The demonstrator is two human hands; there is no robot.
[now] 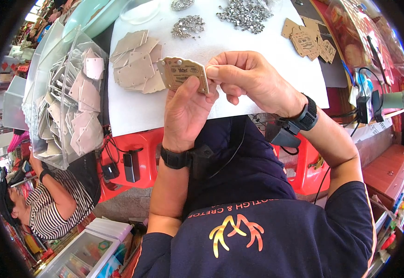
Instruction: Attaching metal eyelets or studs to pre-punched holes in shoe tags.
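A tan tag [183, 73] is pinched in the left hand [186, 111], thumb on its face, grip closed. Its right edge is gripped by the right hand [248, 78], fingers closed. It is held above the white worktop [132, 111], beside a tag pile [137, 67]; metal bits [243, 14] lie beyond.

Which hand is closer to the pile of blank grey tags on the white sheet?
The left. The left hand, holding the brown tag, sits just right of the grey tag pile. The right hand pinches that tag's far edge, farther from the pile.
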